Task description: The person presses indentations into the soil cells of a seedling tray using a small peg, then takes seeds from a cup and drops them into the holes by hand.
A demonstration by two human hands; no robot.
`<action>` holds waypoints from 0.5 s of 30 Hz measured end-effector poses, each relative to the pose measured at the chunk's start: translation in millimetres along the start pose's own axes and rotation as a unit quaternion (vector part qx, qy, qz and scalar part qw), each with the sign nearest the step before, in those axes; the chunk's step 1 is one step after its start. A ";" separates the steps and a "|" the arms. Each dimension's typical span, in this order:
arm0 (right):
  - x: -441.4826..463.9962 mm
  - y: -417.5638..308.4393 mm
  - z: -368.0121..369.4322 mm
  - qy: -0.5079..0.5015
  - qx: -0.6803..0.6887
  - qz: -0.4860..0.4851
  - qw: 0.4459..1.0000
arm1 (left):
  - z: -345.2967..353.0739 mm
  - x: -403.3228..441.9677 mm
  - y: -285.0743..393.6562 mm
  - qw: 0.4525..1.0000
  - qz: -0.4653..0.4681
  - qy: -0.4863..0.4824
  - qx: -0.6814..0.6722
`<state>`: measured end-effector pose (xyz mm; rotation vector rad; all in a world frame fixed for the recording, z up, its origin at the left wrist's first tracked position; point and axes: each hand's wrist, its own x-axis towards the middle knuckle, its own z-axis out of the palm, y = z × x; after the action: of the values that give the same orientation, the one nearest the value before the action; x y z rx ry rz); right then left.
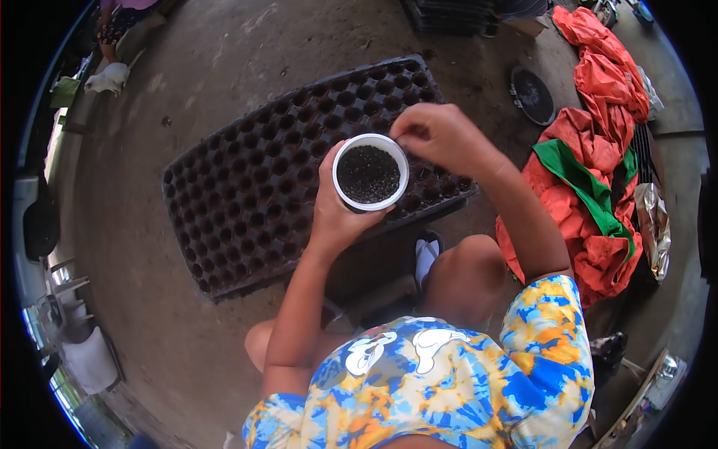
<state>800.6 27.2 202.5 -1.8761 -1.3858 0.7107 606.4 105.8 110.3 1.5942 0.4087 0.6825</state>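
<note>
My left hand (334,211) is wrapped around a white plastic cup (371,206), tilted so that its inside shows. Small dark grains (366,173), which look like seeds, partly fill it. Just right of the cup's rim is my right hand (440,136), with thumb and fingers pinched together. Whatever may be between those fingertips is too small to make out. Beneath both hands, a black seedling tray (232,191) with many round cells lies at a slant on the floor. Dark material shows in its cells, and the cup and hands hide part of its right side.
Red cloth (591,142) with a green piece (580,179) lies heaped at the right. Near it is a round black dish (532,95). Stacked black trays (449,16) stand at the top. Another person (116,30) and a white cat (111,78) are at upper left.
</note>
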 end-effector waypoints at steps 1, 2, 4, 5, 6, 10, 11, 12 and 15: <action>0.4 19.4 -11.1 0.024 -0.018 0.032 0.999 | -1.8 0.1 0.0 1.000 0.005 0.005 0.001; -0.2 42.5 -18.9 0.049 -0.037 0.065 0.996 | -3.0 0.2 0.6 1.000 0.011 0.008 0.002; -4.0 79.5 -29.9 0.040 -0.063 0.107 0.991 | -4.3 0.8 3.1 1.000 0.007 0.010 -0.014; -4.0 89.0 -32.8 0.036 -0.076 0.128 0.988 | -5.1 1.2 2.7 1.000 0.007 0.012 -0.012; -3.4 98.3 -34.5 0.039 -0.073 0.146 0.986 | -5.5 1.6 2.4 1.000 0.007 0.013 -0.010; 8.1 108.9 -38.9 0.056 -0.051 0.165 0.983 | -4.7 1.8 -0.9 1.000 0.007 0.014 -0.015; 10.7 108.1 -38.6 0.062 -0.045 0.157 0.985 | -4.4 1.5 -0.8 1.000 0.001 0.013 -0.018; 11.2 106.7 -37.7 0.082 -0.079 0.128 0.985 | -4.2 1.1 -0.6 1.000 -0.003 0.011 -0.021; 14.6 69.5 -33.6 0.116 -0.132 0.016 0.984 | -1.9 1.3 -0.2 1.000 0.003 0.007 -0.018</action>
<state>870.8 20.8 167.8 -2.1145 -1.3523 0.3191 606.2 108.1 110.4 1.5584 0.3991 0.7022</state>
